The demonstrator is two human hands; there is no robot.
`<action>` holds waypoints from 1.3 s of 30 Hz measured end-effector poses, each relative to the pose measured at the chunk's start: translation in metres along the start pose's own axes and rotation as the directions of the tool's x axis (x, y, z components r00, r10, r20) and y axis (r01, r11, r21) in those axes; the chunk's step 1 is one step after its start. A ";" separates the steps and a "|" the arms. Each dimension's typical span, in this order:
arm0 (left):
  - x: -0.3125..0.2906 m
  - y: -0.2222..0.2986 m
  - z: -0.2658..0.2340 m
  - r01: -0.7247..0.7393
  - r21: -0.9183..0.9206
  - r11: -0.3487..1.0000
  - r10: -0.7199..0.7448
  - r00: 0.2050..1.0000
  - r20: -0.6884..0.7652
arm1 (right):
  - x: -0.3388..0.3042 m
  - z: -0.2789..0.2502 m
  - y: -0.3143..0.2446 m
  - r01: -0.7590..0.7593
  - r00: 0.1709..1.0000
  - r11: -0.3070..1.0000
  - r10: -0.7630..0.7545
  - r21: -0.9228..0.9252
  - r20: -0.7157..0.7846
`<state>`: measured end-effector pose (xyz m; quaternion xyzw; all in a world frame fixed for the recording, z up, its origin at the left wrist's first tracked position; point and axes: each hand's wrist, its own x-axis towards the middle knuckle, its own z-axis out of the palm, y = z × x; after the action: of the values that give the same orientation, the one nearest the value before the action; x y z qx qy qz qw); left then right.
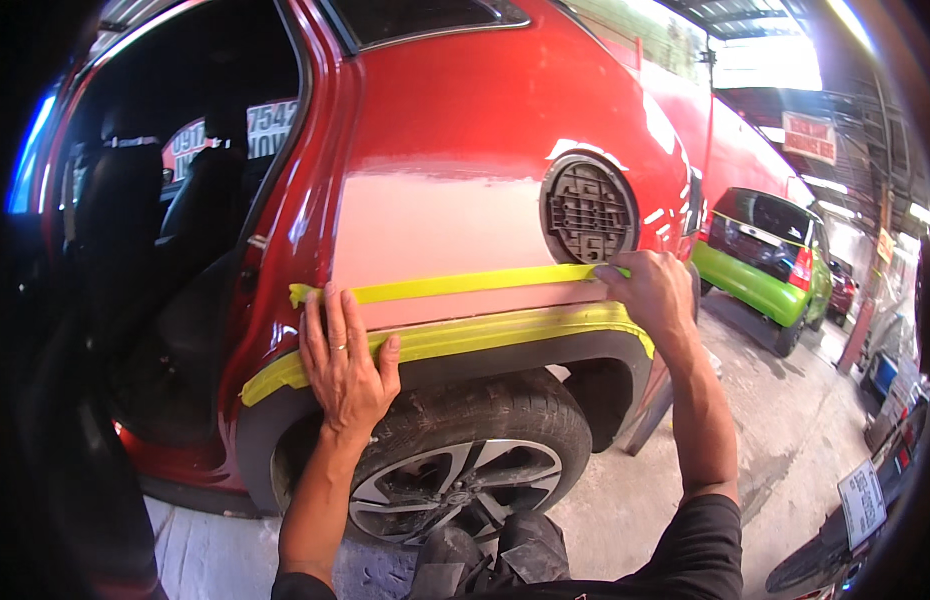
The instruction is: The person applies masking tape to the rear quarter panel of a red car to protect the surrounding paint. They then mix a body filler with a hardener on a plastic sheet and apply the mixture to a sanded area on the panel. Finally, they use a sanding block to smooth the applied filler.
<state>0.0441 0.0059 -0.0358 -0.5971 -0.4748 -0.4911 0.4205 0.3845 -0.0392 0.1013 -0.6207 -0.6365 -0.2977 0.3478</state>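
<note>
A strip of yellow masking tape point(475, 284) stretches across a pale pink patch point(435, 225) on the rear side panel of a red car point(455, 100). My left hand point(350, 375) lies with fingers spread against the panel, its fingertips at the strip's left end. At the other end, just below the round black fuel filler cover point(590, 210), my right hand point(653, 292) pinches the tape between thumb and fingers. Wider yellow tape point(495, 333) follows the upper edge of the black wheel arch trim point(510, 357), below the strip.
Beneath the arch is the rear wheel point(465, 485), with my knees point(530, 548) close in front. An open door gap with dark seats point(135, 220) lies left. A green car point(760, 275) stands behind at right; a motorcycle's rear tyre point(815, 565) is at lower right.
</note>
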 end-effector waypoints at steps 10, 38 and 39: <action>0.001 0.002 0.004 0.006 0.021 1.000 -0.006 1.000 -0.027 | 0.002 0.005 0.007 -0.028 0.999 1.000 0.028 -0.006 0.016; 0.001 0.003 0.006 0.022 0.033 0.999 -0.022 1.000 -0.003 | 0.007 0.006 0.005 -0.077 0.996 0.997 0.076 0.028 0.050; 0.000 0.003 0.006 0.022 0.033 0.999 -0.021 1.000 -0.003 | 0.007 0.006 0.004 -0.087 0.994 0.996 0.084 0.031 0.064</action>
<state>0.0486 0.0110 -0.0366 -0.5844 -0.4887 -0.4885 0.4255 0.3880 -0.0302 0.1036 -0.6505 -0.6247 -0.2524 0.3506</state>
